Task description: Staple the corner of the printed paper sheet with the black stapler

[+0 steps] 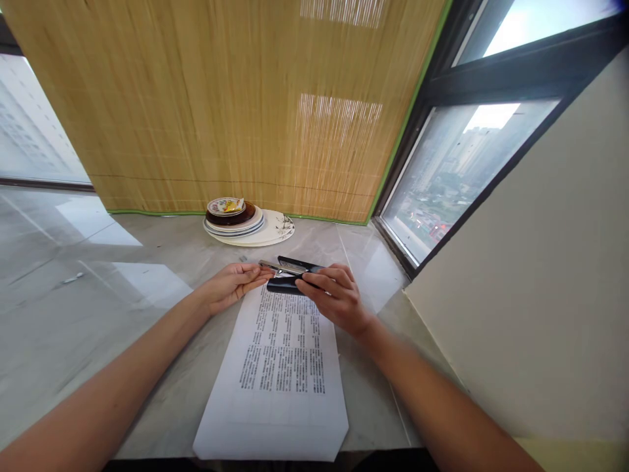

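A black stapler [285, 284] is spread apart above the top end of a printed sheet of paper [275, 419]. Its silvery metal magazine [289, 267] shows between the two black arms. My right hand [339, 295] is closed around the stapler's right end. At the other side, my left hand [233, 286] pinches the front tip of the magazine between thumb and fingers. Whether a strip of staples is also in those fingers is too small to tell. The paper lies flat beneath, its printed text facing up.
Behind the hands, a stack of plates [236, 229] with a small yellow packet [234, 205] on top stands before a bamboo blind [221, 111]. A small white scrap [73, 278] lies on the grey marble surface [147, 282] at left. A wall [531, 262] and window bound the right side.
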`<action>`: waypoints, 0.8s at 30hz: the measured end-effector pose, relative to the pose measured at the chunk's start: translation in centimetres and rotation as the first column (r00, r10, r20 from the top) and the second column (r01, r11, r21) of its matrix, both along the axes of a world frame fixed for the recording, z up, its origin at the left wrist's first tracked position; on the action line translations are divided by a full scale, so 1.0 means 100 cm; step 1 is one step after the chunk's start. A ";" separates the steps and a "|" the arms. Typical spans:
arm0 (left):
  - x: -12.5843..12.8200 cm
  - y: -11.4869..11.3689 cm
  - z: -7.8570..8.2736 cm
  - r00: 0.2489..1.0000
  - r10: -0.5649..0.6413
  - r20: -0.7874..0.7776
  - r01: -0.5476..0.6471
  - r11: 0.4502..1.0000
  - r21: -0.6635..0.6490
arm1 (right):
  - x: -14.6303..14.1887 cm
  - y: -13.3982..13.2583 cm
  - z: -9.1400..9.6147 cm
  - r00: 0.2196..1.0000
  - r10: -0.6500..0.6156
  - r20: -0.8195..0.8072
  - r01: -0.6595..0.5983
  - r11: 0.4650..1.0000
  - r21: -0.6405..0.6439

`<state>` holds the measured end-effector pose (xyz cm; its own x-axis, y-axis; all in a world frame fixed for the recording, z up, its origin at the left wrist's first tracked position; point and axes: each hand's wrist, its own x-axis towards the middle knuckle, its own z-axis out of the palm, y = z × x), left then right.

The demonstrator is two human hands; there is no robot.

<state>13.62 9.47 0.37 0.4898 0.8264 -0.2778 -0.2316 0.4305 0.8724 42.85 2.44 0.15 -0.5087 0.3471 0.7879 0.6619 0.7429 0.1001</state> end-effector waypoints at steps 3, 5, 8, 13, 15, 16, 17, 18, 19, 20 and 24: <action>0.001 0.000 0.000 1.000 0.028 0.008 -0.027 0.999 -0.029 | 0.000 -0.004 0.002 0.996 0.009 0.087 -0.011 1.000 0.021; 0.001 -0.001 0.000 0.999 0.045 0.006 -0.045 0.998 -0.047 | -0.001 -0.006 0.004 0.993 0.017 0.117 -0.023 0.998 0.053; 0.002 -0.002 0.001 0.999 0.053 0.005 -0.053 0.997 -0.061 | -0.003 -0.008 0.008 0.992 0.021 0.122 -0.032 0.995 0.093; 0.001 0.000 0.001 0.998 0.064 0.009 -0.064 0.997 -0.052 | -0.003 -0.007 0.008 0.994 0.006 0.107 -0.010 0.999 0.041; 0.000 0.000 0.001 0.998 0.061 0.010 -0.060 0.997 -0.049 | -0.001 -0.006 0.008 0.995 -0.005 0.099 0.000 0.999 0.051; 0.000 0.000 0.001 0.998 0.062 0.009 -0.061 0.997 -0.048 | -0.001 -0.006 0.008 0.996 -0.009 0.094 0.003 0.998 0.065; 0.000 0.000 0.001 0.998 0.066 0.007 -0.065 0.997 -0.049 | 0.000 -0.006 0.008 0.996 -0.011 0.090 0.005 0.997 0.077; 0.000 0.000 0.002 0.997 0.071 0.004 -0.071 0.996 -0.050 | 0.001 -0.005 0.008 0.996 -0.011 0.088 0.003 0.997 0.083; 0.000 0.000 0.002 0.997 0.078 0.000 -0.078 0.996 -0.049 | 0.001 -0.005 0.008 0.996 -0.008 0.089 0.001 0.997 0.080; 0.000 0.001 0.002 0.996 0.084 -0.004 -0.084 0.995 -0.047 | 0.002 -0.005 0.007 0.996 -0.003 0.091 -0.003 0.998 0.070; -0.002 0.003 0.001 0.996 0.090 -0.021 -0.091 0.996 -0.026 | 0.002 -0.005 0.007 0.994 0.005 0.107 -0.007 1.000 0.023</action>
